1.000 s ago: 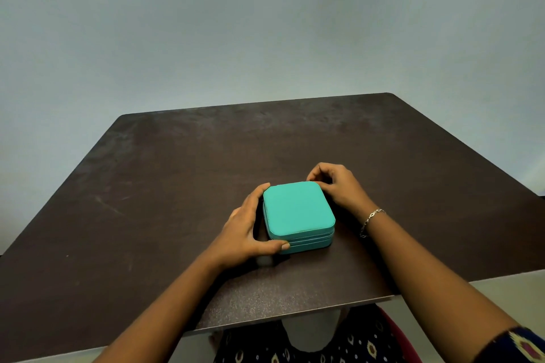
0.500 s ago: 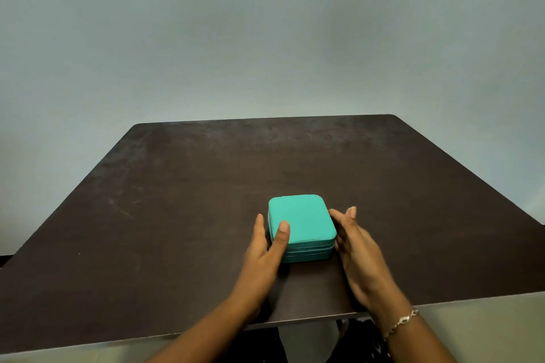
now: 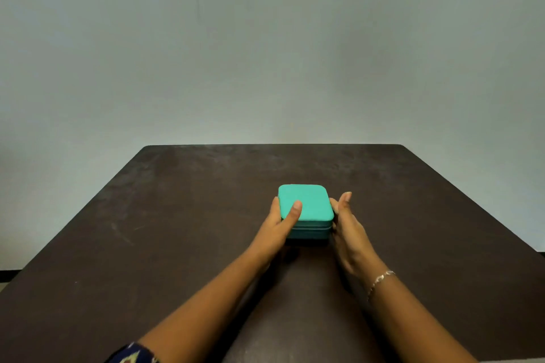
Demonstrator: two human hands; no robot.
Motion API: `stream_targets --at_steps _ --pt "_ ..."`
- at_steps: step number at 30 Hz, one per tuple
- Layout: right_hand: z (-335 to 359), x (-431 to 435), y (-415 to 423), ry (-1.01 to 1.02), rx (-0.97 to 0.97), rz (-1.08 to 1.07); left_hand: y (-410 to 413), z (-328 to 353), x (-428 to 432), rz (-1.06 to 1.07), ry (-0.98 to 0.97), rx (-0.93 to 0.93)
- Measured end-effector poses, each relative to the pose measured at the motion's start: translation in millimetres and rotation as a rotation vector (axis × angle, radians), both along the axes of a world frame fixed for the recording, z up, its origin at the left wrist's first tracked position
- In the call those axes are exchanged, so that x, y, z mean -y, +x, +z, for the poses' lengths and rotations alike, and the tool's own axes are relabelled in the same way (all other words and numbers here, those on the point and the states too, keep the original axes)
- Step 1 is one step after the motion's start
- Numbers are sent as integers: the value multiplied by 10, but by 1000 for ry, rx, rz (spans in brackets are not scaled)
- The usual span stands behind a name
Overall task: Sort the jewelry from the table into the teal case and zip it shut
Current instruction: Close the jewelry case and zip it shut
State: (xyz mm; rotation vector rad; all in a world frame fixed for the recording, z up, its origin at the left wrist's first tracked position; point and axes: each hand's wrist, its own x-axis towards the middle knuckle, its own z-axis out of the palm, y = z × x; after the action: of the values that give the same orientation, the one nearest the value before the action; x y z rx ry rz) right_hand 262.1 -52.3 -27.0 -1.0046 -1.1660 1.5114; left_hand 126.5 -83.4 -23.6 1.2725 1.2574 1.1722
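Case (image 3: 305,202) pinched by my left hand (image 3: 280,227), right hand (image 3: 349,233) flat alongside; uneven push might skid it sideways.

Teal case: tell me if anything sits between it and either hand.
Nothing visible does. The left hand grips the teal case at its left edge, thumb on the lid; the right hand lies flat against its right side, fingers straight.
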Motion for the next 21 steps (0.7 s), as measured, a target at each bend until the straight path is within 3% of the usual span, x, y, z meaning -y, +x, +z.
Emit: stream_targets --at_steps 14,21 --pt "-121 -973 -338 59 130 71 -277 -136 -836 123 17 -117" --pt "-398 -1121 -361 209 208 11 -261 -340 -871 236 84 -262"
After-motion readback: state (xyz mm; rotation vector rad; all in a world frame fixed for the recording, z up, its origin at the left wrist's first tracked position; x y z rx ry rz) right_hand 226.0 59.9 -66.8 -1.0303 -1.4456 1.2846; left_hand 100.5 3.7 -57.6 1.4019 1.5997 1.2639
